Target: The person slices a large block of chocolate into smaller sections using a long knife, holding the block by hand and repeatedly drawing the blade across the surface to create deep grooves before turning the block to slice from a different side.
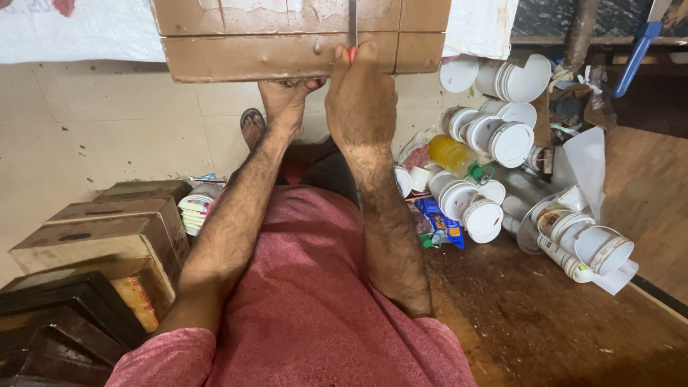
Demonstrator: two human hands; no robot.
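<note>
At the far left, a stack of flat brown and dark cardboard boxes (100,240) stands on the pale tiled floor (86,136), and just beside it lies a small pile of white round lids with coloured edges (195,206). The person sits here in a pink cloth (315,301) and stretches both arms forward to a big brown slab, wet and smooth like clay (287,36), which fills the top middle of the view and already shows straight cut lines.

The left hand (287,100) goes under the front lower edge of the slab with the fingers bent; I cannot tell if it grips something, it seems only to support the block. Near it, a foot in a sandal (252,125) rests on the floor.

The right hand (360,97) is closed in a fist around a red handle, and a thin metal blade (353,21) goes up from it, standing in a vertical cut of the slab.

To the right, many white round plastic tubs (502,136) lie heaped, with a yellow bottle (448,152) and a blue packet (444,222) among them, on a dark wooden board (559,315).
</note>
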